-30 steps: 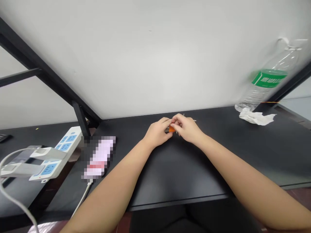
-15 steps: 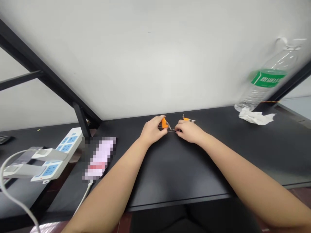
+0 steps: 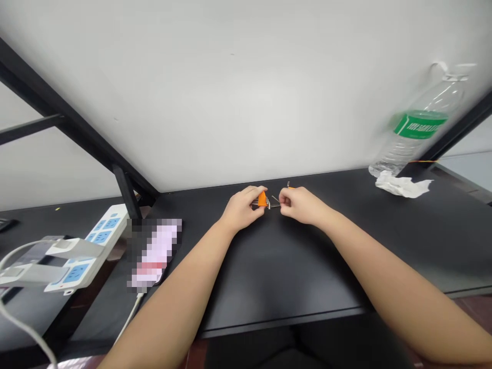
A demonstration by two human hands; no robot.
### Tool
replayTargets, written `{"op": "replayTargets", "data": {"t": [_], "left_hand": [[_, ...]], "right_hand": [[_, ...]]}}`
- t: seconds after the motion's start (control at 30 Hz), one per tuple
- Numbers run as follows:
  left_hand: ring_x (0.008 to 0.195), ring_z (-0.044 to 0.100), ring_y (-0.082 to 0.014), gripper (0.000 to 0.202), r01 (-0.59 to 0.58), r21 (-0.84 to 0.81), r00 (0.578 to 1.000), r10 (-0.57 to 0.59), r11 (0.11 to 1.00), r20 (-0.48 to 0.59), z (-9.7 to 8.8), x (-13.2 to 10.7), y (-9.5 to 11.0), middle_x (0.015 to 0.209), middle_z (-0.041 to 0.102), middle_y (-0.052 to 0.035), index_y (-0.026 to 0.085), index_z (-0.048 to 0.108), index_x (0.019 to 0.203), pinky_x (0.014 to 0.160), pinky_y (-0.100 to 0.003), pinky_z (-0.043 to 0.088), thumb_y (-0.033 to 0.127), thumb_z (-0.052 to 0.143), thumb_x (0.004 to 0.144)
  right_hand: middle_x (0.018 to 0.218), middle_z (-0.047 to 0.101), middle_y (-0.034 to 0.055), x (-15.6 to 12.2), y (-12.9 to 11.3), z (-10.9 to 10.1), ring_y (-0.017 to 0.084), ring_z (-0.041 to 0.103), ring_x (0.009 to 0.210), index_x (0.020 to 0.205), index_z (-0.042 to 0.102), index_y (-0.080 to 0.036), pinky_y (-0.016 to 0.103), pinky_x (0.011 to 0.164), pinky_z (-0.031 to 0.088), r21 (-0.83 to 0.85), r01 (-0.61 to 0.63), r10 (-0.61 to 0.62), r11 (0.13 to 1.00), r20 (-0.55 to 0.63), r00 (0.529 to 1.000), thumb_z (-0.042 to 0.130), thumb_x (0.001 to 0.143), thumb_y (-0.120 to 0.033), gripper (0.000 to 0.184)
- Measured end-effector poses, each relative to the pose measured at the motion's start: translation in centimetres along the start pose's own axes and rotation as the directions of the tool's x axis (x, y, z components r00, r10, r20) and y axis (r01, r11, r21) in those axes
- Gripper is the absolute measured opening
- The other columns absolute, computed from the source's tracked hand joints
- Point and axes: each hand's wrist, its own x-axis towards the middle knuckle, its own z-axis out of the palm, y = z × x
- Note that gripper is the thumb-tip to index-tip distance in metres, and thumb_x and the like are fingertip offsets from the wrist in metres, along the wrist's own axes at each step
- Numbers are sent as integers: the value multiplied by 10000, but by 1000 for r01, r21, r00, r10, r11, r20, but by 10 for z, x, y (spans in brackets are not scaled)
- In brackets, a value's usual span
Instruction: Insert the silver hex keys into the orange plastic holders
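Between the thumb and fingers of my left hand [image 3: 242, 207] is an orange hex key holder [image 3: 262, 199] with several thin metal keys in it. My right hand [image 3: 302, 205] is closed in a pinch on a slim metal hex key [image 3: 275, 199], whose end points toward the holder. Just below it, another thin metal rod [image 3: 275, 206] spans the gap between the hands; whether it lies on the table I cannot tell. Behind my right hand, a second orange piece [image 3: 291, 188] with a metal end shows, mostly hidden by the knuckles.
Left of my arms, a phone [image 3: 157, 256] lies on the black table [image 3: 277, 277] with a cable attached. Farther left is a white power strip [image 3: 96, 246] with chargers. A clear plastic bottle [image 3: 421, 124] and crumpled tissue [image 3: 403, 185] are at the right, near the wall.
My right hand has lifted slightly and its fingers now pinch a hex key that stands out at an angle. In my left hand the orange holder has turned more upright.
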Motion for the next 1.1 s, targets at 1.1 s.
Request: {"op": "replayTargets", "data": {"t": [1.1], "left_hand": [[1009,673,-139,480,-5,-62,1000,6,998,19,0,0,11,1274,651,-18,293,629,1315,838,-226,583,228,666,841]], "right_hand": [[772,635,8,-2,9,-10,114,604,594,897,653,-183,218,546,505,485,-73,45,872,69,997,576,823,-263,134]]}}
